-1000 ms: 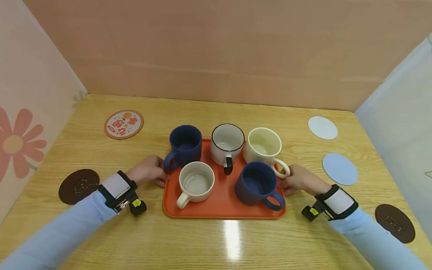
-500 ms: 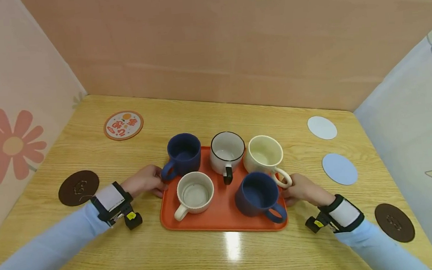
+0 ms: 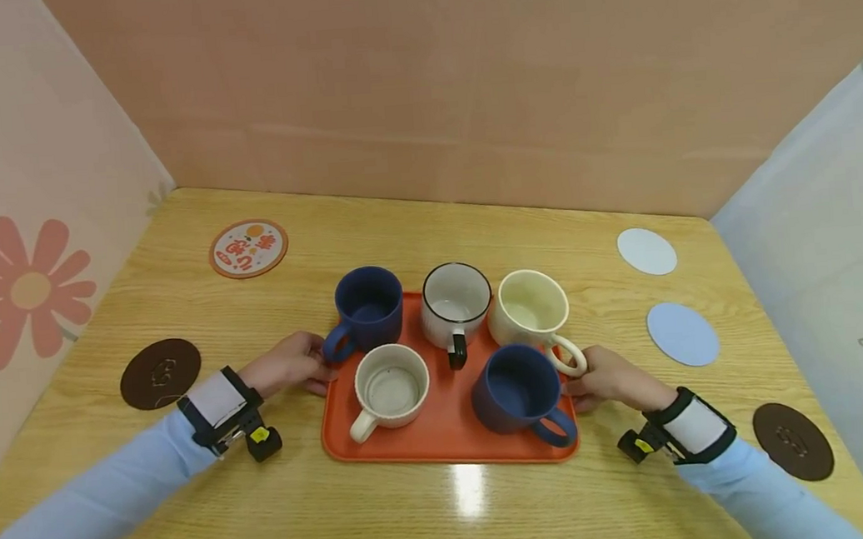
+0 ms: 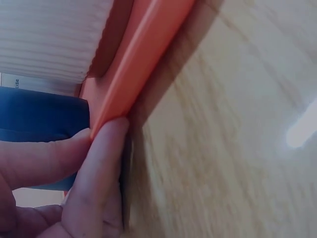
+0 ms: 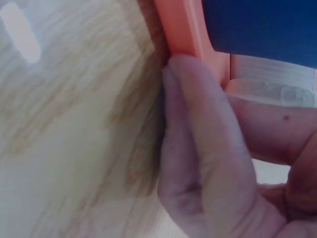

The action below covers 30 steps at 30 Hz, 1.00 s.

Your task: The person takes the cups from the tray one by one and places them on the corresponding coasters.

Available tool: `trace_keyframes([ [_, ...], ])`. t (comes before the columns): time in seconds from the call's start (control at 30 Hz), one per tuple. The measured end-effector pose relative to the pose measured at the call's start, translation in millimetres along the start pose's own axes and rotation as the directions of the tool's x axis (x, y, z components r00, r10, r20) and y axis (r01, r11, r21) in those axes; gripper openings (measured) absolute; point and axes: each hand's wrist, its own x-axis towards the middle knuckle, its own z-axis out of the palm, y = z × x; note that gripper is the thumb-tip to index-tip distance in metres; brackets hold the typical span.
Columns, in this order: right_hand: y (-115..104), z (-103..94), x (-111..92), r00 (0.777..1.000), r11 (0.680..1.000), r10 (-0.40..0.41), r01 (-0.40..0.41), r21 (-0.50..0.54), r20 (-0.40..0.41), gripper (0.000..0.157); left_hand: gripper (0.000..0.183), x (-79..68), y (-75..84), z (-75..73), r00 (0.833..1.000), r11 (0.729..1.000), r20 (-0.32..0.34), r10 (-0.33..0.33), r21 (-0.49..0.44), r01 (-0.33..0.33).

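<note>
Nearer than a second ago in the head view, the red-orange tray (image 3: 442,419) bears a far-left blue mug (image 3: 369,311), a white mug (image 3: 453,308), a cream mug (image 3: 530,308), a near-left ribbed mug (image 3: 391,387) and a near-right blue mug (image 3: 515,393) — left hand (image 3: 291,364) and right hand (image 3: 608,376) at opposite ends. In the left wrist view, the left hand pinches the tray's edge; in the right wrist view, the right hand grips the other edge — just beside the near-right blue mug.
</note>
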Motion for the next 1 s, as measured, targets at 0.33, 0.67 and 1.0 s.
trace_keyframes([
  [0.33, 6, -2.2, 0, 1.000, 0.999, -0.004, 0.003, 0.040, 0.022, 0.013, 0.019, 5.8, 4.9, -4.9, 0.999, 0.977, 0.015, 0.032, 0.212, -0.035],
  [0.67, 6, 2.1, 0, 1.000, 0.999, -0.011, 0.011, 0.041, 0.006, 0.015, 0.016, 0.7, 15.1, -16.0, 0.979, 0.772, 0.017, 0.204, 0.612, -0.172],
  [1.0, 3, 6.1, -1, 0.997, 0.999, 0.028, -0.030, -0.026, -0.077, 0.010, 0.029, -5.0, 36.0, -26.8, 0.911, 0.381, -0.105, 0.400, 0.923, -0.061],
])
